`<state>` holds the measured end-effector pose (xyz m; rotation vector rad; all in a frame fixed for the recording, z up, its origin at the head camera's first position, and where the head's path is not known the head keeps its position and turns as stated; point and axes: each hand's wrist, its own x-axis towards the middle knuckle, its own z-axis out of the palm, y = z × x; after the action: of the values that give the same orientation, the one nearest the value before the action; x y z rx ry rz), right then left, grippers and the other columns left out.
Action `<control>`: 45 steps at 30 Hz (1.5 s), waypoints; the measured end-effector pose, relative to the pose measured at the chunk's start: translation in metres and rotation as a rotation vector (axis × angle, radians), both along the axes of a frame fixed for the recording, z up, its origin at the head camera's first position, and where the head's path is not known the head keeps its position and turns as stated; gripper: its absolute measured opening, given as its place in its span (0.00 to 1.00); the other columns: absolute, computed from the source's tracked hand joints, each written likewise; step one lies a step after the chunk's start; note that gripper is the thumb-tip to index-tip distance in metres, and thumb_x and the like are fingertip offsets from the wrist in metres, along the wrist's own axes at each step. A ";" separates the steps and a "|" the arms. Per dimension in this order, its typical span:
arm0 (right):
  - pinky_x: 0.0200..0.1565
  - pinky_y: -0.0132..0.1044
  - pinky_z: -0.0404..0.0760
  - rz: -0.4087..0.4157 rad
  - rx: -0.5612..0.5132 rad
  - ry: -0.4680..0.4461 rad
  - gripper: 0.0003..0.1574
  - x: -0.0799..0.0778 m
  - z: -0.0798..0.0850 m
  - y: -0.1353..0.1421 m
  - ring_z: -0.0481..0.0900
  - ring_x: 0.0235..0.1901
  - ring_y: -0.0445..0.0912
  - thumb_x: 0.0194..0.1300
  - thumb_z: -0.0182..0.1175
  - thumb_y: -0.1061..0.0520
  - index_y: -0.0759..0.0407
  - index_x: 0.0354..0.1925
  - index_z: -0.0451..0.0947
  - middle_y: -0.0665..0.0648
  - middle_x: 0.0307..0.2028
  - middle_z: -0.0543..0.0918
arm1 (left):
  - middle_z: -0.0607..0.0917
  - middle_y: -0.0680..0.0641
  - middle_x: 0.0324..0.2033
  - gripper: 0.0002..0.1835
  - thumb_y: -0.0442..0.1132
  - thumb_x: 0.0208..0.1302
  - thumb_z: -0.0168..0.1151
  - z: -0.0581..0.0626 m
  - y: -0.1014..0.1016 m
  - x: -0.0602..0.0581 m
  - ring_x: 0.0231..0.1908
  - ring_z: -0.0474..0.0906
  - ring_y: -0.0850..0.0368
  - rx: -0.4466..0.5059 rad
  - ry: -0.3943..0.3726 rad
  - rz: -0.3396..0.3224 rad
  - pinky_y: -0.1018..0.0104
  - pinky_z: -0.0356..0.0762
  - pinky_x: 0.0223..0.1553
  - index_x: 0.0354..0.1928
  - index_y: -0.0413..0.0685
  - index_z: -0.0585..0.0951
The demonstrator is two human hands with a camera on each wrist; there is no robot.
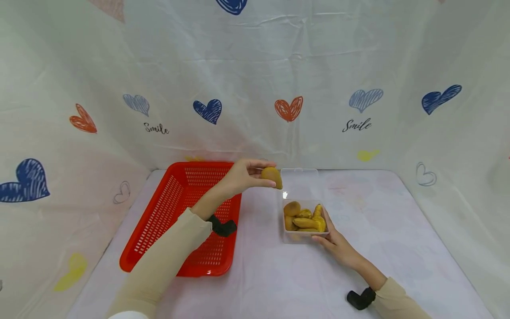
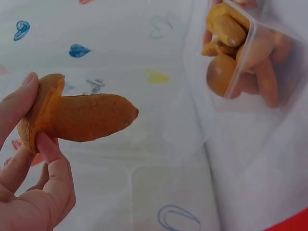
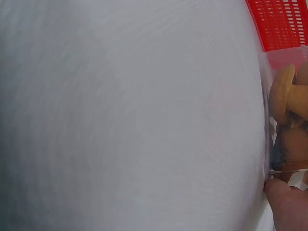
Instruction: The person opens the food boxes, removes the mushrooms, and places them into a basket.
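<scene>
**Mushroom (image 1: 272, 176) pinched by the cap, stem left free**

I have the mushroom up in my left hand (image 1: 246, 173), thumb and fingers clamped on the cap (image 2: 47, 91), and the head view puts it between the red plastic basket and the clear lid. The stem (image 2: 96, 117) juts out bare, ending in a small dark tip. I judge the piece light enough for fingertips alone. It looks firm, but if it is real, the thin cap edge would bruise or chip under a hard squeeze. The surface seems matt to slightly smooth, so I expect little slipping. I would hold it low on the cap, near the stem, where it looks thickest.

My right hand (image 1: 336, 248) grips the near right corner of the clear plastic box (image 1: 296, 238), thumb at the front; its thin walls probably flex, so a gentle hold suits. Other mushrooms (image 1: 304, 223) crowd inside it. The lid (image 1: 299, 184) is open behind. The red plastic basket (image 1: 211, 254) sits to the left on the white-covered table (image 1: 263, 270), and a heart-printed sheet (image 1: 247, 57) hangs beyond.
</scene>
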<state>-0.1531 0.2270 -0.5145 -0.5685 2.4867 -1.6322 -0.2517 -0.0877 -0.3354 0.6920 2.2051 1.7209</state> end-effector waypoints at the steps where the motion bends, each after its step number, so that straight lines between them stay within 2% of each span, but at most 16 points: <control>1: 0.54 0.19 0.68 -0.001 0.001 0.000 0.57 0.000 0.000 0.000 0.44 0.72 0.69 0.74 0.57 0.58 0.52 0.79 0.26 0.74 0.76 0.36 | 0.82 0.47 0.55 0.28 0.34 0.56 0.76 -0.001 -0.005 0.000 0.48 0.83 0.52 0.001 -0.010 0.015 0.64 0.81 0.50 0.60 0.44 0.82; 9: 0.55 0.19 0.67 -0.003 0.002 -0.015 0.58 0.000 -0.001 0.001 0.42 0.72 0.69 0.74 0.57 0.58 0.44 0.79 0.25 0.74 0.76 0.35 | 0.84 0.45 0.52 0.26 0.37 0.59 0.74 -0.005 -0.046 -0.001 0.50 0.82 0.50 0.017 -0.038 0.132 0.64 0.80 0.52 0.61 0.46 0.81; 14: 0.54 0.19 0.68 -0.003 -0.001 -0.007 0.58 -0.001 -0.001 0.000 0.45 0.72 0.69 0.74 0.58 0.58 0.48 0.80 0.26 0.74 0.76 0.37 | 0.83 0.44 0.55 0.27 0.38 0.60 0.73 -0.012 -0.073 -0.005 0.52 0.82 0.49 0.008 -0.045 0.171 0.65 0.80 0.52 0.62 0.45 0.80; 18: 0.55 0.18 0.65 0.005 -0.004 -0.001 0.58 -0.001 -0.001 0.000 0.42 0.72 0.70 0.74 0.58 0.58 0.51 0.79 0.26 0.74 0.76 0.36 | 0.82 0.44 0.56 0.30 0.41 0.60 0.73 -0.021 -0.093 -0.010 0.53 0.81 0.50 -0.019 -0.075 0.220 0.66 0.80 0.52 0.65 0.45 0.77; 24: 0.57 0.17 0.62 0.001 0.008 -0.005 0.58 -0.003 -0.003 0.001 0.40 0.73 0.69 0.74 0.57 0.57 0.52 0.79 0.25 0.73 0.76 0.35 | 0.79 0.46 0.60 0.31 0.44 0.61 0.73 -0.033 -0.117 -0.016 0.58 0.77 0.49 -0.047 -0.108 0.303 0.59 0.75 0.60 0.67 0.48 0.76; 28: 0.56 0.17 0.63 -0.003 0.016 -0.011 0.58 -0.004 -0.004 0.002 0.42 0.73 0.67 0.74 0.57 0.56 0.52 0.79 0.25 0.72 0.76 0.35 | 0.76 0.44 0.64 0.32 0.43 0.62 0.73 -0.049 -0.131 -0.022 0.62 0.72 0.45 -0.076 -0.106 0.339 0.51 0.72 0.63 0.67 0.46 0.75; 33: 0.55 0.18 0.65 -0.002 0.016 -0.011 0.58 -0.004 -0.005 0.003 0.44 0.72 0.68 0.74 0.57 0.56 0.51 0.79 0.25 0.72 0.76 0.36 | 0.71 0.42 0.68 0.32 0.41 0.62 0.72 -0.070 -0.144 -0.029 0.65 0.67 0.42 -0.085 -0.145 0.350 0.48 0.68 0.65 0.68 0.45 0.75; 36: 0.55 0.18 0.66 0.002 0.014 -0.011 0.58 -0.004 -0.005 0.003 0.45 0.72 0.68 0.75 0.57 0.56 0.51 0.79 0.24 0.72 0.76 0.35 | 0.73 0.42 0.67 0.32 0.39 0.61 0.73 -0.082 -0.149 -0.032 0.64 0.70 0.42 -0.084 -0.143 0.346 0.53 0.71 0.63 0.67 0.44 0.75; 41: 0.55 0.19 0.67 0.006 0.006 0.000 0.58 -0.003 -0.003 0.002 0.45 0.71 0.70 0.74 0.57 0.57 0.52 0.79 0.25 0.73 0.76 0.36 | 0.77 0.40 0.64 0.31 0.36 0.59 0.74 -0.100 -0.153 -0.035 0.58 0.77 0.43 -0.103 -0.113 0.309 0.65 0.79 0.53 0.65 0.41 0.77; 45: 0.55 0.19 0.66 0.006 0.006 0.006 0.57 -0.002 -0.001 0.001 0.44 0.71 0.71 0.74 0.57 0.57 0.53 0.79 0.25 0.74 0.76 0.36 | 0.78 0.39 0.62 0.30 0.32 0.57 0.74 -0.113 -0.152 -0.037 0.54 0.80 0.45 -0.110 -0.088 0.274 0.67 0.81 0.50 0.63 0.38 0.78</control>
<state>-0.1550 0.2280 -0.5158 -0.5815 2.4909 -1.6226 -0.2883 -0.2393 -0.4479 0.2926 2.4004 1.6969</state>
